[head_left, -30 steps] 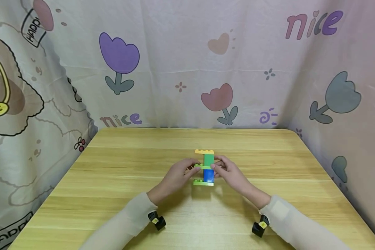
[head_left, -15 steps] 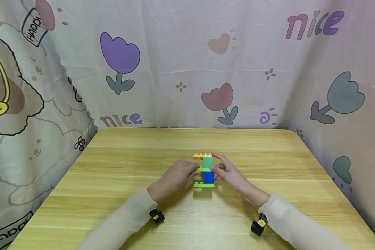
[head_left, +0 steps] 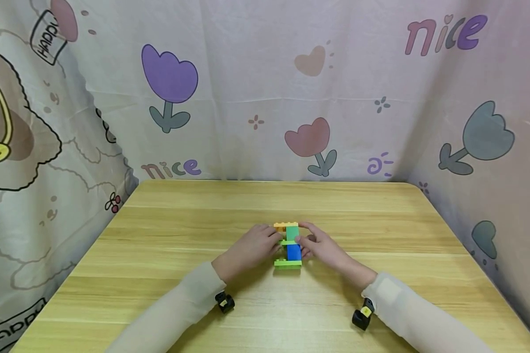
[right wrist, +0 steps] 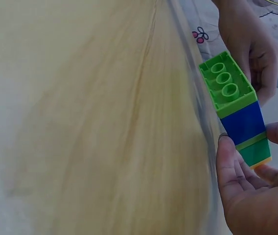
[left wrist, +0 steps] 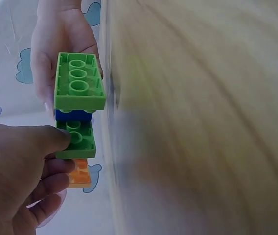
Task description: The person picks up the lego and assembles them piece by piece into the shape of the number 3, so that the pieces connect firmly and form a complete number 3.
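Note:
Both hands hold a small toy brick model over the middle of the table, its bottom facing the wrist cameras. An orange plate [head_left: 286, 225] tops a green brick [head_left: 292, 233]. Beneath it come a light green middle plate [head_left: 288, 242], a blue brick [head_left: 294, 252] and a light green bottom plate [head_left: 288, 265]. All three plates jut out to the left. My left hand [head_left: 257, 246] pinches the jutting middle plate, its thumb [left wrist: 51, 140] on the hollow underside. From the other side my right hand [head_left: 324, 249] grips the brick column between thumb and fingers.
The wooden table [head_left: 159, 294] spreads around the model. A printed curtain [head_left: 247, 73] hangs behind the table and along both sides. Small black cameras [head_left: 225, 302] sit on the wrists below the sleeves.
The model has come slightly lower and nearer. Its top tilts, so the studs show less. My left fingers have moved further over the middle plate; the right hand keeps its grip.

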Tool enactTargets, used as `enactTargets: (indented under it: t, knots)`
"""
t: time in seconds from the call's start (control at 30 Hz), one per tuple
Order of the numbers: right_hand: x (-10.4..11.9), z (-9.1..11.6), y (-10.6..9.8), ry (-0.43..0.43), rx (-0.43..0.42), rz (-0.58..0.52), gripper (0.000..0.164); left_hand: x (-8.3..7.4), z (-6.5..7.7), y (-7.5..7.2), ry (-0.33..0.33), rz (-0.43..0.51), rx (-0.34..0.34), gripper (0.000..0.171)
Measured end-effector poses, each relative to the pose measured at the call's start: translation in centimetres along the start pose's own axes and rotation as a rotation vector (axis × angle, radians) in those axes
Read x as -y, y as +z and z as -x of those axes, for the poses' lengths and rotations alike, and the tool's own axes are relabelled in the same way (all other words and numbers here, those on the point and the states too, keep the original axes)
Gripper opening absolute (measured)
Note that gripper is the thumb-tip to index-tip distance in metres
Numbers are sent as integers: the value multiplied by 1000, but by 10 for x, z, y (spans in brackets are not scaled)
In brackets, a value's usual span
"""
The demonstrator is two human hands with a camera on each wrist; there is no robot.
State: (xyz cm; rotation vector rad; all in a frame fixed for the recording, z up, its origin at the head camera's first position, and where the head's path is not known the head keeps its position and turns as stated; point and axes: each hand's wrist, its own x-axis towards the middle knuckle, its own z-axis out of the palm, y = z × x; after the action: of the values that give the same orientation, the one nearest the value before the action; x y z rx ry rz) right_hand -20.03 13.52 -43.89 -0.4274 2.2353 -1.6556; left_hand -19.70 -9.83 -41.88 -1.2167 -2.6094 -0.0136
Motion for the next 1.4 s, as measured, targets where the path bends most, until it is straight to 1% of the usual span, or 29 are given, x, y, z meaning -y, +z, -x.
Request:
enactTargets:
  t: [0.2,0.47,0.7,0.93,1.23,1.33,1.4]
  knots:
    - [-1,0,-1,20,38,-31,64,-1,-2,1,-15,-23,42,25]
    - [0,-1,-1,30,49,-46,62,0,-3,4,-26,3,52,21]
    - [-1,-3,-1,29,23,5,63,1,-3,7,-36,30,57,20]
    - [1,-3,1,54,-16,67,61,2,-6,11,-31,37,54,20]
    - [2,-4,0,61,-8,78,58,3,-8,13,-20,36,66,21]
    - [2,-4,-2,52,-4,99,58,4,-8,12,-35,61,81,23]
    - [2,-4,-4,54,-17,112,57,5,-8,10,-63,101,92,25]
